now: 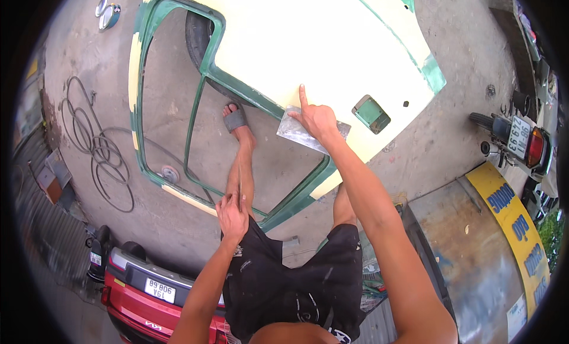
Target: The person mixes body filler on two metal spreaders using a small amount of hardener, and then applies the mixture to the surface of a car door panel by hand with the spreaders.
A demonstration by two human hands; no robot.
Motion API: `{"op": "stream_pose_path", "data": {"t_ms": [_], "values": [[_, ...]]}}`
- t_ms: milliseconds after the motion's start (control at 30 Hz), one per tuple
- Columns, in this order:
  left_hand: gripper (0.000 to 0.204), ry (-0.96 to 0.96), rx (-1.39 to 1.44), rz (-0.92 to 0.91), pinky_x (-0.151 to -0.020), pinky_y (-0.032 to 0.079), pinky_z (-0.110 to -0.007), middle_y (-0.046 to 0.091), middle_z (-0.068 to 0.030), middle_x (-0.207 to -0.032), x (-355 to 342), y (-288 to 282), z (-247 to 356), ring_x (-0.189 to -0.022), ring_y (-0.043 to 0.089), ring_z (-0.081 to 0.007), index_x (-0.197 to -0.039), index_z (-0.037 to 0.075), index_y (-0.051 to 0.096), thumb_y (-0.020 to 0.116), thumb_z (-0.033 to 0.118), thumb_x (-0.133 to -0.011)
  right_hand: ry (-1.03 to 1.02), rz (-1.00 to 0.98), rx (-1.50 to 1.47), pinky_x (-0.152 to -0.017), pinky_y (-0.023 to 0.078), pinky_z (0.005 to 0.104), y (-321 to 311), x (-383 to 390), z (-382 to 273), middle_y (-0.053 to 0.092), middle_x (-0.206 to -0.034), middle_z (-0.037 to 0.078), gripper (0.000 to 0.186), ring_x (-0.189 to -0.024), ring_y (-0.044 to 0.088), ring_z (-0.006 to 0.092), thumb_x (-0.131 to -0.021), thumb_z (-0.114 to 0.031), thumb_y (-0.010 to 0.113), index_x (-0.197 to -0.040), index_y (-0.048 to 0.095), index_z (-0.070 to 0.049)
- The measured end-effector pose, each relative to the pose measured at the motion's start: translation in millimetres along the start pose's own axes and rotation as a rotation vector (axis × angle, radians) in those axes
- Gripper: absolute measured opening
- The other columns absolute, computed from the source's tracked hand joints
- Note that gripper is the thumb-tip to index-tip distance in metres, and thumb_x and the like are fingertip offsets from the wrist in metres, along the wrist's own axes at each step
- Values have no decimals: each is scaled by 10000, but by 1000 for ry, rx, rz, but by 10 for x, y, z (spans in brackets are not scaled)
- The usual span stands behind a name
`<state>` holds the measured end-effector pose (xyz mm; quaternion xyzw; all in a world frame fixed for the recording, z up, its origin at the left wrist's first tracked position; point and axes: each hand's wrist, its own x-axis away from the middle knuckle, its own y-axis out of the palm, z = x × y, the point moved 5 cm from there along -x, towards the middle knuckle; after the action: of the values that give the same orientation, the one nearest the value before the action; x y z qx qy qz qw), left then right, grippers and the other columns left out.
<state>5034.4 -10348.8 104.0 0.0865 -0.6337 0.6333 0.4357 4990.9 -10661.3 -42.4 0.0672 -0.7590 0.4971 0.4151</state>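
Observation:
My right hand [317, 121] has its index finger stretched onto the cream surface of a car body panel [267, 53] with green primed edges, while the other fingers grip a flat silvery metal plate [290, 130] at the window frame's edge. My left hand [234, 216] is lower, by my thigh, its fingers closed around something thin and upright that I cannot make out clearly. The panel has a small rectangular recess [370, 114] right of my right hand. My bare leg and sandalled foot [236, 120] show through the open window frame.
A coiled hose [95, 142] lies left on the concrete, with two tins [108, 18] above it and a round tool [169, 173] inside the frame. A red car [136, 305] is lower left, a motorbike [530, 148] right, a rusty sheet with yellow sign [444, 237] lower right.

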Motion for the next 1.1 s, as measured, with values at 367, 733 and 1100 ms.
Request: {"op": "stream_pose_path", "data": {"t_ms": [367,733,1100], "values": [[439,1,-2,-26,-962,349,-428,652,-211,-1014,-28,-85,-17,-1090,533,-324,-1288,5,544,442,299,-979,-208,-233,137,-516,486,360,807,1000,137,659,-660,80,840,-575,645,251,-928,-500,523,-1538,58,-159],[446,-11,13,-10,-952,361,-445,604,-223,-1075,-24,-79,30,-1019,528,-384,-1251,-22,567,429,317,-996,515,209,-445,-642,517,459,-665,-28,1732,660,-772,247,921,-696,651,389,-940,-568,445,-1505,-31,-17],[438,-61,-8,-8,-951,362,-442,609,-224,-1061,-12,-18,-92,-1027,533,-371,-1289,14,546,432,317,-993,213,-106,-118,-726,535,429,-471,338,1596,691,-949,197,816,-835,672,360,-915,-640,417,-1529,140,-180]]}}
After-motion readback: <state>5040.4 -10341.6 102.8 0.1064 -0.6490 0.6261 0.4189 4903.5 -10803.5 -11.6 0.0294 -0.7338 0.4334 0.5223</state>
